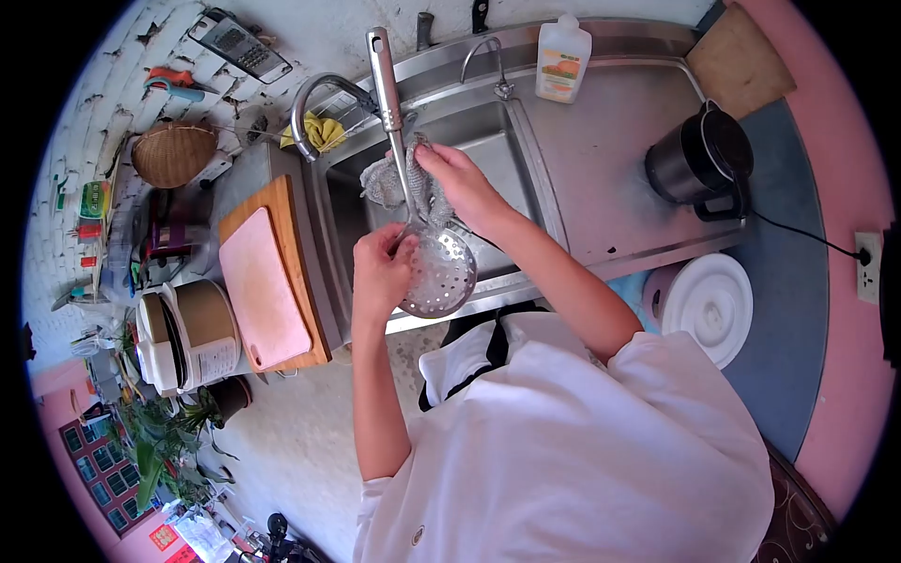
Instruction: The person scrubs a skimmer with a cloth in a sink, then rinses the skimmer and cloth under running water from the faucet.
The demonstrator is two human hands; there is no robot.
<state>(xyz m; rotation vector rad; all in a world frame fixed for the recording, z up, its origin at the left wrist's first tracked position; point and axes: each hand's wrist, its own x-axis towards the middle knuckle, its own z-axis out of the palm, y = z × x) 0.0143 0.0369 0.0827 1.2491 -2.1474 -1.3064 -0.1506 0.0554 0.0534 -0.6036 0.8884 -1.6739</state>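
A metal skimmer [439, 272] with a perforated round bowl is held over the front of the sink [507, 155], its long handle pointing up and away. My left hand [383, 267] grips it where the bowl meets the handle, fingers closed. In my right hand [460, 183] is a grey cloth [383, 183], wrapped about the lower part of the skimmer's handle; one end of the cloth hangs to the left. The curved faucet [305, 113] stands behind and left of the skimmer.
Left of the sink lies a pink cutting board [267, 291] on a wooden board [298, 310], beside a rice cooker [188, 333]. A plastic bottle [563, 61] and a black kettle [699, 159] stand on the right counter. Below it is a white-lidded bucket [709, 310]. Yellow gloves or cloth [321, 133] hang behind.
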